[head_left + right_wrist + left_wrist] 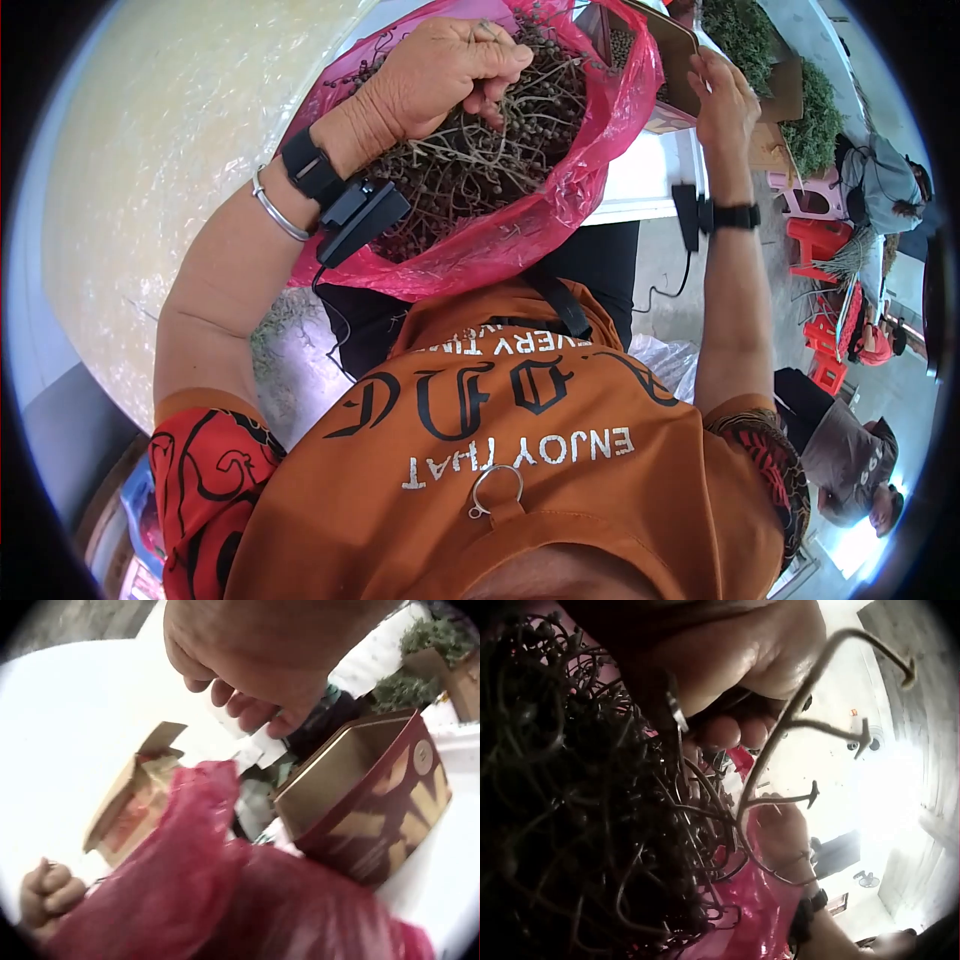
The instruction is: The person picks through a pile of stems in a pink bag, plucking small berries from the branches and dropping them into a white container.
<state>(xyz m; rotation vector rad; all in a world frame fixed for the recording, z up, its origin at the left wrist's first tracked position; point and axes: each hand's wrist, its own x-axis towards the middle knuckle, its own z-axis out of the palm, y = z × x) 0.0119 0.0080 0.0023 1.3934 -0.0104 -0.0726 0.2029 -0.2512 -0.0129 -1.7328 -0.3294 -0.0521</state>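
Observation:
A pink plastic bag [610,165] is full of tangled, thin, branching brown stems [510,150] with small knobbed tips. Over its mouth my left hand [440,75] pinches among the stems, thumb against curled fingers. In the left wrist view, a forked stem [787,724] stands out beside that hand [727,682], and more stems run up to the fingers. To the right, my right hand [725,105] is raised beside a cardboard box [680,60], fingers loosely bent and holding nothing visible. The right wrist view has this hand [255,682] above the open, dark red printed box [375,802].
A second opened carton [135,802] lies on the white table [67,735]. Green bushy bundles [812,115] are piled beyond the box. Clear plastic sheeting [150,200] covers the left side. Red stools [820,245] and other people [850,455] are off to the right.

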